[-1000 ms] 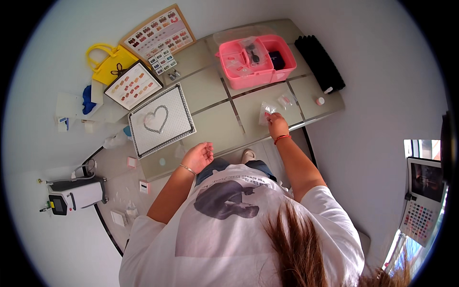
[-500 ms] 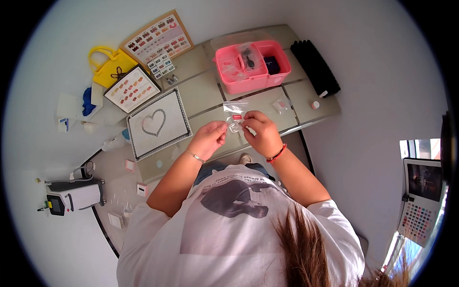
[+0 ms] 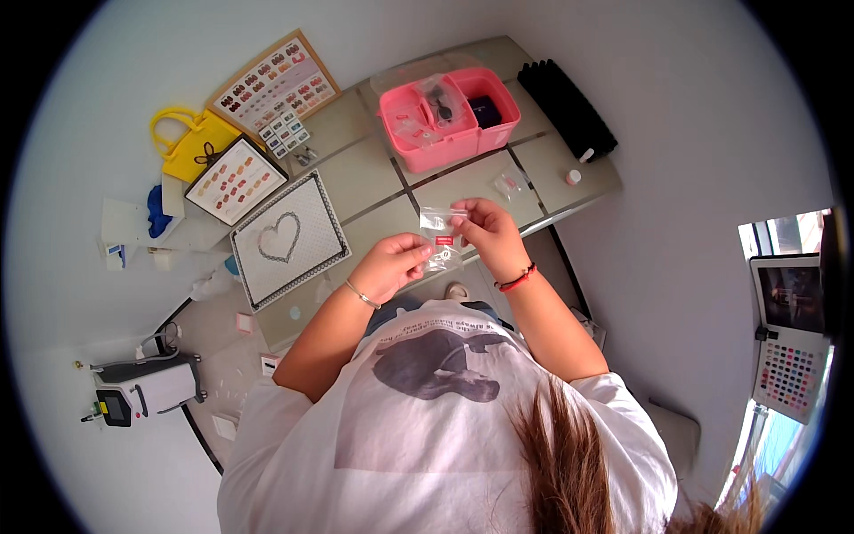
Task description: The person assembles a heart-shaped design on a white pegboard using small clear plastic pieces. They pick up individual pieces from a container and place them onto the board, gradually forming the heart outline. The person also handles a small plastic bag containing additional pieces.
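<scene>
A small see-through zip bag [image 3: 438, 220] with a red label hangs between my hands just over the table's front edge. Small pale pieces show in its lower part; their kind is too small to make out. My left hand [image 3: 390, 267] pinches the bag's left side near the label between thumb and fingers. My right hand [image 3: 495, 238] is closed on its upper right corner, by the seal. Another small see-through bag [image 3: 509, 183] lies on the table beyond my right hand.
A pink open box [image 3: 445, 157] with small contents stands at the back of the table [image 3: 374, 218]. To its right are a black fringed cushion [image 3: 569, 111] and a small white bottle [image 3: 573, 177]. A heart-patterned mat [image 3: 307, 262], sample boards [image 3: 236, 181] and a yellow bag [image 3: 191, 147] sit left.
My left hand now grips the bag's side and my right hand has shifted to its upper corner. More of the bag and label shows. The whole view has shifted slightly.
</scene>
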